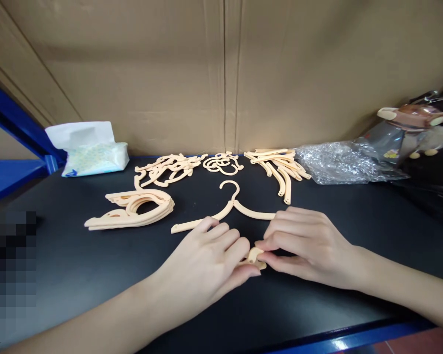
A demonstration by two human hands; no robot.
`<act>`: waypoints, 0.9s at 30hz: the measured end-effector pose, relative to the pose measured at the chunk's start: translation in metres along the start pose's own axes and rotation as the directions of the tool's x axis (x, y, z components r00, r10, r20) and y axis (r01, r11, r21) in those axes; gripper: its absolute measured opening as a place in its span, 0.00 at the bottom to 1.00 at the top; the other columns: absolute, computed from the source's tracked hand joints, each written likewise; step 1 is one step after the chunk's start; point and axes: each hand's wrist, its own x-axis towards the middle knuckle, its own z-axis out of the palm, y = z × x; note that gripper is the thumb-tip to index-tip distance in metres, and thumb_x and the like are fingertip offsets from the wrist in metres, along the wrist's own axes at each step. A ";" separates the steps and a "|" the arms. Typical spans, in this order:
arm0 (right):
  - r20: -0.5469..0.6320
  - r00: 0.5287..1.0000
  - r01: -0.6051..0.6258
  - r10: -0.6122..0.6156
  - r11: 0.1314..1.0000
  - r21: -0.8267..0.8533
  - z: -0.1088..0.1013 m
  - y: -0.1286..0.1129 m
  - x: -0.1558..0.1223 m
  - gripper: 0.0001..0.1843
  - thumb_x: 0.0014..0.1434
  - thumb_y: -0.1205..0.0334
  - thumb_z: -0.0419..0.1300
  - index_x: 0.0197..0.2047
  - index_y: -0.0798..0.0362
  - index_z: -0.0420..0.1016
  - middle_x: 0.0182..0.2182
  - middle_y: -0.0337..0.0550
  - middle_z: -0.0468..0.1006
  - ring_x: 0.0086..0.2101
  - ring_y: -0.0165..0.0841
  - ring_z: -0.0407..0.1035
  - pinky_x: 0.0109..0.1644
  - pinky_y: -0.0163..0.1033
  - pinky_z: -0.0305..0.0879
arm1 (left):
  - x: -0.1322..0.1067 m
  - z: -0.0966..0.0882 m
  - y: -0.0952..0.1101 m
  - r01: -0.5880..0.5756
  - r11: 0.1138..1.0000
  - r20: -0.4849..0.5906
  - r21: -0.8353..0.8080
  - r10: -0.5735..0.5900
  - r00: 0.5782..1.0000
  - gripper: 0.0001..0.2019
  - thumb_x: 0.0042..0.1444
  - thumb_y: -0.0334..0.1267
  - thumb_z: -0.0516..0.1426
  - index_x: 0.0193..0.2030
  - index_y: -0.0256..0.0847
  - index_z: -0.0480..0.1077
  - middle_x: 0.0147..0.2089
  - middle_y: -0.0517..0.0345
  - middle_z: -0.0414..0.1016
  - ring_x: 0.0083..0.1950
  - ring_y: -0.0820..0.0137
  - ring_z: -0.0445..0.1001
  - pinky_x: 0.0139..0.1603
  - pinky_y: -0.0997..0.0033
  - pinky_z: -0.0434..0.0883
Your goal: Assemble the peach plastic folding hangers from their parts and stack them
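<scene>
Above the front of the black table, my left hand [206, 265] is closed on a beige plastic hanger part [261, 265], mostly hidden behind its fingers. My right hand [310, 246] pinches the end of another beige piece, a hanger arm [255, 254], against that part. Whether the two are joined cannot be made out. Just beyond my hands lies a beige hanger hook [237, 189] with a curved arm on each side, the left arm [184, 226] and the right arm [256, 214]. My fingers overlap both of these arms in the view.
Stacked folded hangers [158, 209] lie at left. Behind them are a pile of beige curved parts [170, 167], a group of hooks [223, 162] and a heap of hanger arms [280, 164]. A tissue pack [96, 157] stands back left; clear plastic wrapping [339, 162] and a bottle [387, 135] sit right.
</scene>
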 end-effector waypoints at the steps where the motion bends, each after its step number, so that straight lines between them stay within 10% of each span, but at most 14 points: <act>1: -0.006 1.000 0.004 -0.005 1.000 -0.006 0.001 0.000 0.000 0.13 0.67 0.63 0.55 0.31 0.54 0.73 0.26 0.40 0.74 0.27 0.29 0.64 0.31 0.36 0.57 | 0.000 0.001 -0.001 -0.016 1.000 0.000 0.021 0.016 1.000 0.15 0.68 0.43 0.49 0.32 0.39 0.65 0.30 0.60 0.70 0.30 0.68 0.67 0.36 0.65 0.61; 17: 0.107 0.968 -0.193 0.227 0.946 -0.262 0.009 0.040 -0.001 0.14 0.63 0.54 0.60 0.47 0.55 0.75 0.42 0.47 0.77 0.41 0.39 0.72 0.46 0.44 0.68 | -0.002 -0.016 -0.041 0.277 0.959 0.125 0.064 -0.283 0.951 0.08 0.60 0.33 0.43 0.29 0.43 0.54 0.22 0.64 0.62 0.19 0.72 0.59 0.22 0.71 0.51; 27: 0.128 0.915 -0.383 0.383 0.923 -0.027 0.016 0.041 0.000 0.04 0.64 0.63 0.54 0.36 0.52 0.65 0.39 0.42 0.70 0.32 0.31 0.69 0.36 0.37 0.66 | 0.002 -0.021 -0.057 0.446 0.866 0.234 0.226 -0.492 0.838 0.13 0.63 0.44 0.41 0.27 0.44 0.49 0.19 0.63 0.61 0.18 0.69 0.60 0.23 0.71 0.46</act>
